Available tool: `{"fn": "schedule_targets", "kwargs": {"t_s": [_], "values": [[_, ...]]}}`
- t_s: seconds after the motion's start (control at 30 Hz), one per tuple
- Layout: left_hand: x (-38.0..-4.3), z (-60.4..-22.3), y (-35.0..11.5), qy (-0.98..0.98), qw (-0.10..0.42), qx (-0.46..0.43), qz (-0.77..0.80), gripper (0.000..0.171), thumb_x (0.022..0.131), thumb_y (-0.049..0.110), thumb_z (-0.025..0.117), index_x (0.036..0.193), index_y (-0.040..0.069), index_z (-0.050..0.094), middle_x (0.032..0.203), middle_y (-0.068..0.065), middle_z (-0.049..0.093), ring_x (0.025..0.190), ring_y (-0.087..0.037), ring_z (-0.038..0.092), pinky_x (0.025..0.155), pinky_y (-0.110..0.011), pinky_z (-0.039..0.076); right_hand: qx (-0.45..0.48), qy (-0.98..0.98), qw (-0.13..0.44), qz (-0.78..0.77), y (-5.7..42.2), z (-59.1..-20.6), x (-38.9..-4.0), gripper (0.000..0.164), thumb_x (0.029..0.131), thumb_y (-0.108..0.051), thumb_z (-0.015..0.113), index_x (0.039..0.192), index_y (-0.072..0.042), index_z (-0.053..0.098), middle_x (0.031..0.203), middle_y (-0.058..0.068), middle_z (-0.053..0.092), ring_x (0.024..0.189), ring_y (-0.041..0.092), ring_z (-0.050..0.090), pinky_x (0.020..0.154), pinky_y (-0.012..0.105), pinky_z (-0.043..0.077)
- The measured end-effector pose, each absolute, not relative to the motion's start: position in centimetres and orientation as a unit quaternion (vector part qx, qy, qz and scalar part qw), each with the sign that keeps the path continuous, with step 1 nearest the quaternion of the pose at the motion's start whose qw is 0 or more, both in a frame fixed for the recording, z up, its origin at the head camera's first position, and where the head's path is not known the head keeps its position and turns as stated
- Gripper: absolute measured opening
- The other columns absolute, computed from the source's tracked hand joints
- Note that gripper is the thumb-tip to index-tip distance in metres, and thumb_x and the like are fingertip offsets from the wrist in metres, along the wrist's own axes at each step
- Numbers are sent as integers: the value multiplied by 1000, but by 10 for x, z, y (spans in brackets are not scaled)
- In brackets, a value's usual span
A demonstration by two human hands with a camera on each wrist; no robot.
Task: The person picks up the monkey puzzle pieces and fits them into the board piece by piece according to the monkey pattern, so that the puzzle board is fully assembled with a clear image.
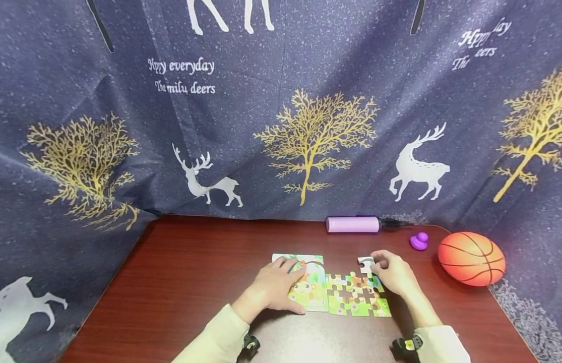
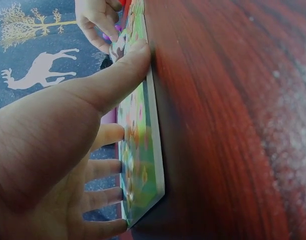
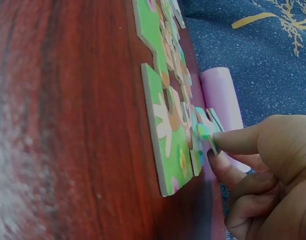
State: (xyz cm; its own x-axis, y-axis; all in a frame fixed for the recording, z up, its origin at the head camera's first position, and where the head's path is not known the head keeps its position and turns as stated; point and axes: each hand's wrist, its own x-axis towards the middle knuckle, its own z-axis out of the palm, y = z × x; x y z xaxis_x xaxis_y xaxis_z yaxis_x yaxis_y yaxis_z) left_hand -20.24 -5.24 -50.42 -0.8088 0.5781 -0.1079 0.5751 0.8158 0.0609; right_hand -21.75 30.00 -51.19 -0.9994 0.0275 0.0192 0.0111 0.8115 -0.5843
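One jigsaw piece (image 1: 365,262), at the puzzle's (image 1: 360,306) one o'clock: right hand (image 1: 395,274) pinches it. Left hand (image 1: 272,287), fingers (image 2: 103,168) spread, apparently steadies the picture board (image 1: 315,291).

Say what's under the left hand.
Under the left hand are part of a picture board and the table; the board's animal face and right side show. Whatever print the hand covers cannot be seen.

Puzzle piece (image 3: 204,131) in right grip (image 3: 285,162)
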Motion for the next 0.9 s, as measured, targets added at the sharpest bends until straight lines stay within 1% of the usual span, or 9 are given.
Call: {"fn": "schedule_targets", "kwargs": {"t_s": [0.2, 0.33, 0.47, 0.63, 0.77, 0.87, 0.9], "values": [[-203, -506, -53, 949, 57, 308, 16, 105, 74, 85, 69, 160, 31, 44, 164, -3, 38, 146, -27, 37, 108, -50, 45, -7, -946, 15, 323, 299, -510, -217, 28, 95, -17, 71, 122, -9, 71, 98, 9, 77, 96, 33, 71, 84, 56, 51], [-204, -507, -52, 949, 53, 310, 13, 105, 74, 85, 68, 160, 30, 44, 164, -4, 38, 145, -27, 38, 108, -50, 45, -3, -940, 23, 340, 295, -508, -216, 26, 95, -15, 71, 120, -8, 72, 97, 8, 77, 95, 30, 72, 85, 52, 52], [-203, -507, -52, 950, 55, 307, 9, 105, 73, 86, 68, 160, 32, 44, 163, -2, 38, 145, -26, 38, 107, -49, 46, -4, -930, 21, 366, 288, -508, -216, 29, 95, -12, 72, 123, -5, 71, 95, 9, 77, 88, 23, 71, 80, 44, 52], [-203, -507, -52, 950, 55, 306, 6, 105, 73, 86, 68, 159, 33, 44, 163, -1, 39, 144, -25, 38, 104, -48, 48, 0, -919, 9, 394, 273, -509, -217, 32, 95, -8, 70, 127, -3, 70, 92, 8, 76, 72, 17, 66, 66, 35, 51], [-203, -507, -52, 950, 53, 307, 5, 105, 72, 87, 68, 159, 32, 44, 163, -1, 39, 144, -25, 39, 104, -48, 48, 13, -917, 1, 399, 257, -507, -218, 29, 94, -8, 70, 123, -3, 71, 91, 8, 76, 67, 16, 65, 61, 34, 51], [-204, -507, -52, 950, 51, 308, 3, 106, 72, 87, 68, 159, 32, 44, 163, -2, 39, 144, -26, 39, 106, -48, 47, 17, -915, -4, 402, 245, -507, -220, 27, 94, -9, 70, 120, -4, 73, 92, 7, 75, 68, 15, 64, 63, 34, 51], [-204, -507, -52, 950, 50, 309, 3, 106, 72, 87, 68, 159, 32, 45, 163, -2, 39, 144, -26, 39, 106, -48, 47, 19, -914, -8, 405, 240, -506, -220, 27, 94, -9, 70, 121, -4, 73, 92, 7, 75, 66, 15, 64, 62, 34, 51]]}}
